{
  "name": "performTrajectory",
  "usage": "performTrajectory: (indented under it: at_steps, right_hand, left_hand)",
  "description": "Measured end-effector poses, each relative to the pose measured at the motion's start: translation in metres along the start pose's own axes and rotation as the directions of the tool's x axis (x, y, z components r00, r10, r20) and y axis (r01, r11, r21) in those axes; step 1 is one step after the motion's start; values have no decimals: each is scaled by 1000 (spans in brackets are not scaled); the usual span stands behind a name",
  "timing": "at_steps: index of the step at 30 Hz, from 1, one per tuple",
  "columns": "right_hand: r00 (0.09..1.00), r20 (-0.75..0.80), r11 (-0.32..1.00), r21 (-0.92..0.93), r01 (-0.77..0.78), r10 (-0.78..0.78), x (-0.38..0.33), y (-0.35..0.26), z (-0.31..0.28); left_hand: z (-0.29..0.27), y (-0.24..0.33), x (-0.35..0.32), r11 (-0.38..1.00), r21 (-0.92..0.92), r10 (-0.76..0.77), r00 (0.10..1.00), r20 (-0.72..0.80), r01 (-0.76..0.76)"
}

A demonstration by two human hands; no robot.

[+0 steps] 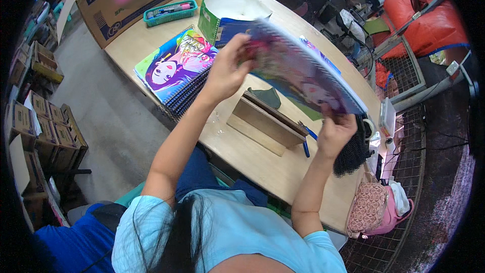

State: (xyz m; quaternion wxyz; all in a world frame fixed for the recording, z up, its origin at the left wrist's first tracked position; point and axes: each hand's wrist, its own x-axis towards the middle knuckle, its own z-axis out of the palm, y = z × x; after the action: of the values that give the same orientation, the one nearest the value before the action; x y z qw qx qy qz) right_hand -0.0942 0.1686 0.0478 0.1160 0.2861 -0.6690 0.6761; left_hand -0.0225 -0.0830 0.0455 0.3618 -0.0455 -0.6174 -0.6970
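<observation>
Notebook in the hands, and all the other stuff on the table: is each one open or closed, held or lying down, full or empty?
Spiral notebook: lifted off the table, blurred, held by left hand and right hand.
Stack of notebooks: closed, lying flat.
Green basket: holds pens.
Cardboard box: standing on the table, flap open.
Blue pen: lying on the table.
Wooden block: resting on the table.

Raised notebook (303,73) motion-blurred; cover picture unreadable.
</observation>
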Motion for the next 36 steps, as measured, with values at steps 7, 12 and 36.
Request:
performTrajectory:
  at_steps: [7, 12, 36]
  right_hand:
    - [975, 220, 998, 66, 4, -18, -17, 4, 63]
    - [976, 196, 994, -67, -85, 97, -27, 23, 48]
    - [979, 10, 42, -999, 1, 203, -38, 109, -122]
  left_hand:
    - [-52, -29, -57, 942, 300, -95, 975, -200, 153]
    - [-46, -62, -71, 923, 343, -142, 983, -118, 174]
    - [84, 11, -78, 516, 696, 248, 865, 436, -499]
